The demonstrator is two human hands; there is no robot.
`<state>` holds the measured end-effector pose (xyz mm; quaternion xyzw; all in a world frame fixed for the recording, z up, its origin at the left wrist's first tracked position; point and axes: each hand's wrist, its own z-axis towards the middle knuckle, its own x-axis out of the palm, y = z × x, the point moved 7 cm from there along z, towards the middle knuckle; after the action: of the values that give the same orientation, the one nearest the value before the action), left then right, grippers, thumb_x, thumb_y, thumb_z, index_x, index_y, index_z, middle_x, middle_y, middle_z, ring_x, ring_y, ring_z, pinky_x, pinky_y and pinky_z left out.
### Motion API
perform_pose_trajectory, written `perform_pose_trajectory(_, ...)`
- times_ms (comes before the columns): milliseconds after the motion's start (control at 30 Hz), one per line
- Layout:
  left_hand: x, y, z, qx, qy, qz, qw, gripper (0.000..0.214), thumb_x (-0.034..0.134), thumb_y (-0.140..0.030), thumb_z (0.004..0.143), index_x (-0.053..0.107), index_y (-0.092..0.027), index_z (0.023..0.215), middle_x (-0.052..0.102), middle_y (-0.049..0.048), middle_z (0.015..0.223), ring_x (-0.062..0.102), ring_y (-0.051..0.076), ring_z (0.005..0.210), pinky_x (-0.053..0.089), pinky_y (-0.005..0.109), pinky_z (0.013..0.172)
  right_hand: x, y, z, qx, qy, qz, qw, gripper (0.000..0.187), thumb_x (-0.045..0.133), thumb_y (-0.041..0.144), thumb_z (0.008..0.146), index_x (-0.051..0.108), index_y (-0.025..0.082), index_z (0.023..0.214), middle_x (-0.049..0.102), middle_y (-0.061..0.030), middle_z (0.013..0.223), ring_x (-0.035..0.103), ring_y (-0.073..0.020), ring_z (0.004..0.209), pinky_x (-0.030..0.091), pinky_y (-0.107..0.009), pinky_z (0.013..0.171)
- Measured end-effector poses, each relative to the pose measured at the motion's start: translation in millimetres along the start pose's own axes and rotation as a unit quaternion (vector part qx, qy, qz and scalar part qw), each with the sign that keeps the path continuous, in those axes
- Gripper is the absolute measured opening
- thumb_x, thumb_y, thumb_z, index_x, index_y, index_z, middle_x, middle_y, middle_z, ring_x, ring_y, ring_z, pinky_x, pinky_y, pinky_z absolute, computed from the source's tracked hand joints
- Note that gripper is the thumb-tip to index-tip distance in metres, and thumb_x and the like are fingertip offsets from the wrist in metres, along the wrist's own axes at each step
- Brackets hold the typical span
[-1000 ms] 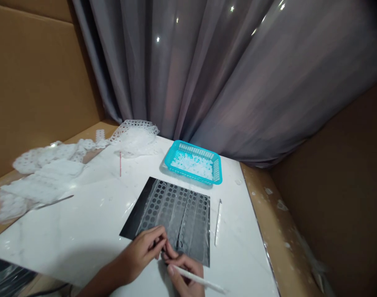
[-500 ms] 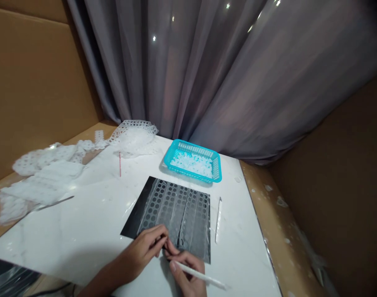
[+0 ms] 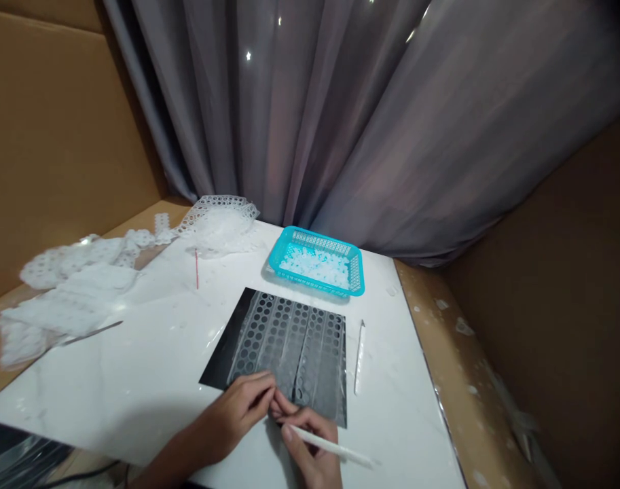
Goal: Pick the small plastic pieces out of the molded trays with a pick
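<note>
A black mat (image 3: 223, 353) lies on the white table, covered by clear strips punched with round holes (image 3: 289, 339). My left hand (image 3: 238, 411) rests on the mat's near edge, its fingers pressed together on a strip. My right hand (image 3: 310, 448) is beside it, fingertips meeting the left hand's, and grips a white pen-like tool (image 3: 335, 449) that points to the right.
A turquoise basket (image 3: 284, 248) with small white pieces sits behind the mat. A second white tool (image 3: 359, 356) lies right of the mat. A thin red stick (image 3: 196, 268) and heaps of white perforated scraps (image 3: 70, 285) lie at left. Cardboard walls and a grey curtain enclose the table.
Both hands stay at the mat's near edge with only slight finger shifts. The view has tilted a little, so everything sits slightly higher in the picture.
</note>
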<state>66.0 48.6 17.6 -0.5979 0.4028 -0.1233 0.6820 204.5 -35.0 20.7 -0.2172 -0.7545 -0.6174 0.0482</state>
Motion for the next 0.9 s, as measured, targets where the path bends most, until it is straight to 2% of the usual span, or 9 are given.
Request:
perform_pose_trajectory(133,4.6,-0.2,0.6,-0.015,0.022,0.013,1.000,0.034,0.045,-0.041,0.112,0.056,-0.022,0.086,0.061,0.0012,0.089,0.060,0.018,0.086,0.045,0.029,0.083,-2.2,-0.9,-3.4,0.002,-0.021,-0.023,1.000,0.042,0.091,0.061,0.079,0.083,0.020,0.085,0.081,-0.0210,0.119,0.076,-0.0417,0.121,0.055,-0.058,0.113)
perform_pose_trajectory(367,1.8,-13.4,2.0,-0.024,0.014,0.008,1.000,0.030,0.047,-0.031,0.110,0.055,-0.021,0.083,0.059,-0.0001,0.085,0.056,0.016,0.082,0.040,0.029,0.078,-6.2,-0.6,-6.5,0.004,-0.036,-0.059,0.998,0.040,0.091,0.058,0.079,0.083,0.020,0.085,0.082,-0.0191,0.119,0.075,-0.0411,0.122,0.057,-0.053,0.111)
perform_pose_trajectory(633,0.5,-13.6,2.9,-0.017,0.031,-0.017,0.999,0.028,0.047,-0.026,0.109,0.061,-0.020,0.086,0.062,0.0016,0.088,0.057,0.017,0.083,0.040,0.028,0.077,-10.6,-9.9,-6.9,0.013,-0.036,-0.036,0.999,0.040,0.092,0.058,0.079,0.081,0.020,0.087,0.082,-0.0192,0.119,0.077,-0.0405,0.119,0.058,-0.054,0.109)
perform_pose_trajectory(900,2.0,-11.4,2.4,-0.012,0.023,-0.030,0.999,0.033,0.043,-0.033,0.112,0.062,-0.021,0.087,0.065,0.0029,0.089,0.060,0.019,0.087,0.042,0.030,0.081,-9.8,-14.1,-5.1,0.018,-0.023,-0.019,0.999,0.039,0.091,0.057,0.081,0.082,0.020,0.087,0.080,-0.0199,0.124,0.077,-0.0397,0.118,0.057,-0.055,0.111)
